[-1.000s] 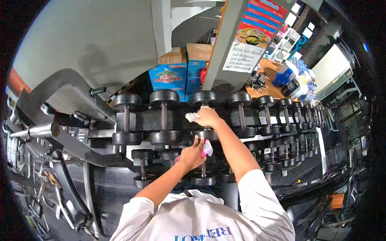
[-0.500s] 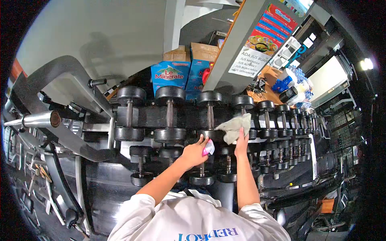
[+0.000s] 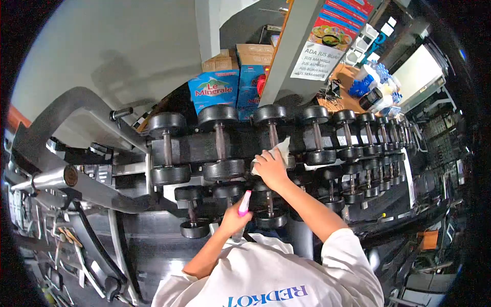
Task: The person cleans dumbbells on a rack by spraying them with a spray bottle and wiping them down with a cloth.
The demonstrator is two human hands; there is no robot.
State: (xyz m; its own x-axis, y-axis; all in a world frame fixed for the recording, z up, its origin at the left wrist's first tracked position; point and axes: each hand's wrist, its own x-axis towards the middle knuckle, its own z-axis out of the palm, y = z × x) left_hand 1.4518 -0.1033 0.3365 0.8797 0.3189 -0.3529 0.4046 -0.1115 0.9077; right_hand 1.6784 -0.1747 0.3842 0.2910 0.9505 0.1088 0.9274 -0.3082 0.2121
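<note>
My right hand [image 3: 271, 170] presses a pale cloth [image 3: 283, 148] onto the near head of a black dumbbell [image 3: 270, 113] on the upper rack row, third from the left. Its fingers are spread over the cloth. Lower and to the left, my left hand [image 3: 236, 220] is wrapped round a spray bottle with a pink and white top [image 3: 245, 203]. The bottle's body is mostly hidden by the hand. It is held in front of the lower row, near another dumbbell [image 3: 270, 219].
Two rows of dumbbells run off to the right. Grey machine arms [image 3: 76, 102] with a metal bar end [image 3: 70, 176] stand at the left. Behind the rack are blue cartons [image 3: 214, 91], a grey pillar [image 3: 286, 77] and a table with bottles [image 3: 348, 77].
My right hand has moved left with the cloth, from beside the fourth dumbbell onto the third one's near head. My left hand has dropped lower and turned, showing the bottle's pink top.
</note>
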